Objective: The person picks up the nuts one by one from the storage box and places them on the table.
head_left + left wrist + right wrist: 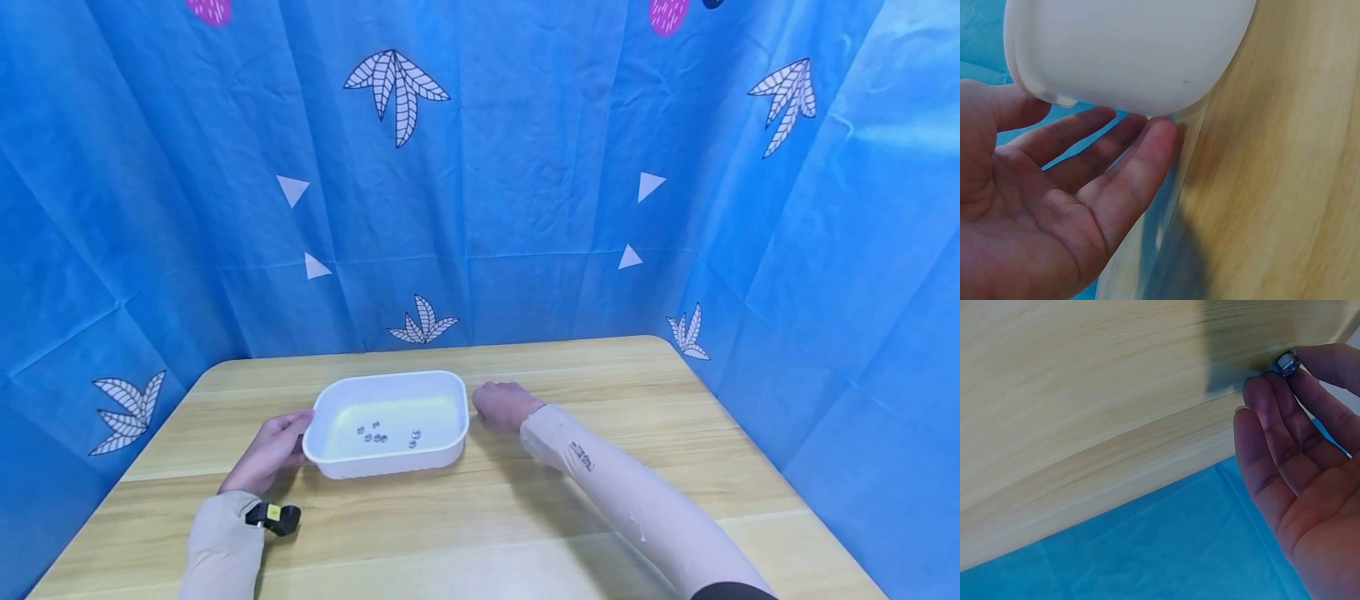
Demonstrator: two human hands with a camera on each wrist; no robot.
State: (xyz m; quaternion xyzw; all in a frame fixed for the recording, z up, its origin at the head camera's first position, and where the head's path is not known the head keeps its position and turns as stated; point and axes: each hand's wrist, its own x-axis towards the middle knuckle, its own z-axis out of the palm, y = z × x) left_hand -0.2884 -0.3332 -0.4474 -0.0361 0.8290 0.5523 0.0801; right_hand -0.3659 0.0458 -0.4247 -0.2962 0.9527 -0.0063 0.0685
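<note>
A white plastic tray (330, 468) with rounded corners stands on the wooden table, left of the middle in the head view. Several small shiny metal pieces (377, 437) lie loose on its floor. My left hand (268, 450) grips the tray's left end. In the left wrist view the thumb touches the rim and the fingers (1154, 150) reach against the underside. Just off the tray's right end is my right hand (507, 406). It pinches a small metal nut (1287, 363) between thumb and forefinger, low over the table; in the head view the nut is hidden.
The pale wooden table (465, 533) has rounded far corners. A blue patterned curtain (525, 192) hangs along its back and both sides. A small black device (279, 517) sits at the left wrist.
</note>
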